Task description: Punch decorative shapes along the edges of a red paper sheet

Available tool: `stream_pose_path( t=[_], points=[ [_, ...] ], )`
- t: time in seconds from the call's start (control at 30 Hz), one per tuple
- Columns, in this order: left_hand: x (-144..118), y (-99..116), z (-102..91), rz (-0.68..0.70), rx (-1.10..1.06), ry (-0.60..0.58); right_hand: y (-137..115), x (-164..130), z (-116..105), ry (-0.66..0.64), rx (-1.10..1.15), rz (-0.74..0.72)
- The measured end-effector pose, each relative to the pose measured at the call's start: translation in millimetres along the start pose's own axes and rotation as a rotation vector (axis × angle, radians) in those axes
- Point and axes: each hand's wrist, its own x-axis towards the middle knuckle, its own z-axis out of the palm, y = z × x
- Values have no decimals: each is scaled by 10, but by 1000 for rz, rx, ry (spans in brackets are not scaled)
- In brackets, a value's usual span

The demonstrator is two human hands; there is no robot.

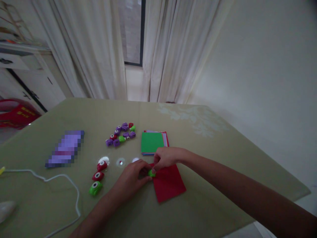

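Observation:
A red paper sheet lies flat on the olive-green table. At its left edge sits a small green paper punch. My left hand grips the punch from the left. My right hand comes in from the right, its fingers resting on the punch and on the top left corner of the red sheet. Both hands meet over the punch, which is mostly hidden by fingers.
A stack of coloured paper with a green top sheet lies just behind. A cluster of purple, red and green punches sits further back. Two red punches and a green punch lie left. A white cable runs front left.

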Motion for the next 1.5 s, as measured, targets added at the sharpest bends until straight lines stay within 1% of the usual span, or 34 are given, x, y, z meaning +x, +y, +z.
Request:
stream_pose_path(
  t=[0.23,0.53,0.67,0.8,0.9,1.0,1.17,1.3,1.37,1.43,1.47,1.5],
  points=[
    [29,-12,2,-30,-61,-6,-65,13,-41,-49,-106,-7],
    [17,-29,8,-28,-63,-6,-294,-41,-134,-100,-235,-14],
    [17,-36,9,-26,-54,-6,-299,-37,-129,-117,-267,-9],
    [19,-26,2,-45,-75,-22,-274,-18,-116,-154,-236,-4],
    [19,-20,-3,-44,-81,-20,-287,-27,-103,-139,-250,6],
    [19,-22,-2,-28,-99,-12,-299,-46,-77,-93,-264,31],
    [18,-9,-5,-22,-84,-1,-284,-62,-41,-79,-179,11],
    [12,4,-16,-20,-62,-14,-251,-30,-40,-38,-207,-10],
    [8,-6,-16,-23,-39,-9,-170,-3,-29,-52,-135,-41],
    [4,-22,-10,-22,-24,-8,-30,24,11,-65,18,-87],
    [2,-29,-5,-24,-19,-8,54,35,44,-45,82,-102],
    [0,-33,0,-27,-13,-8,140,44,88,9,147,-98]
  ],
)
